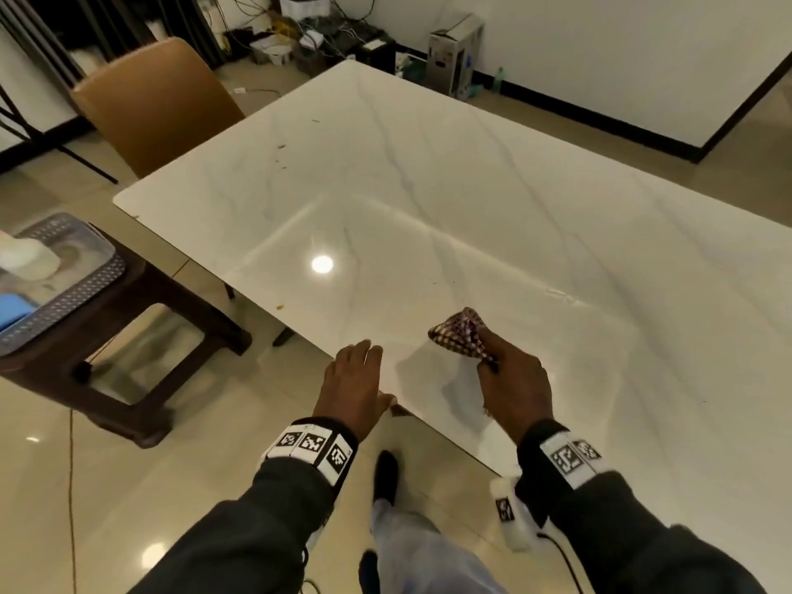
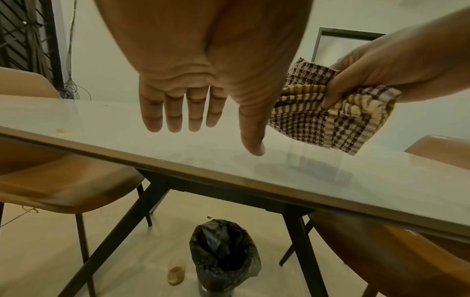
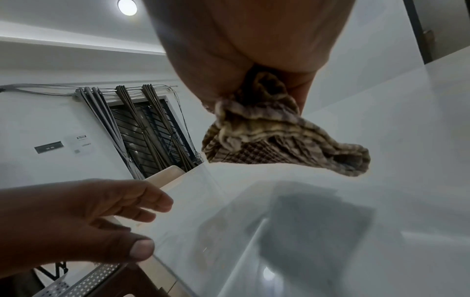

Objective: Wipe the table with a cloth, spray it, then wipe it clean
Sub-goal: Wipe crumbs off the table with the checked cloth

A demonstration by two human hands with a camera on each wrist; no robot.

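Observation:
A white marble table point(image 1: 428, 186) fills the head view, with small brown crumbs and stains point(image 1: 280, 154) near its left side. My right hand point(image 1: 512, 379) grips a bunched brown-and-cream checked cloth point(image 1: 460, 334) just above the table's near corner; the cloth point(image 2: 330, 118) hangs free of the surface in the left wrist view, and the cloth point(image 3: 267, 136) casts a shadow below it in the right wrist view. My left hand point(image 1: 355, 379) hovers at the table's near edge with fingers point(image 2: 175, 112) straight and spread, holding nothing.
A tan chair point(image 1: 158, 100) stands at the far left of the table. A dark stool point(image 1: 128, 319) at the left carries a grey perforated tray point(image 1: 77, 289). Under the table sits a bin with a black bag point(image 2: 223, 255). Cables and boxes point(image 1: 454, 53) line the far wall.

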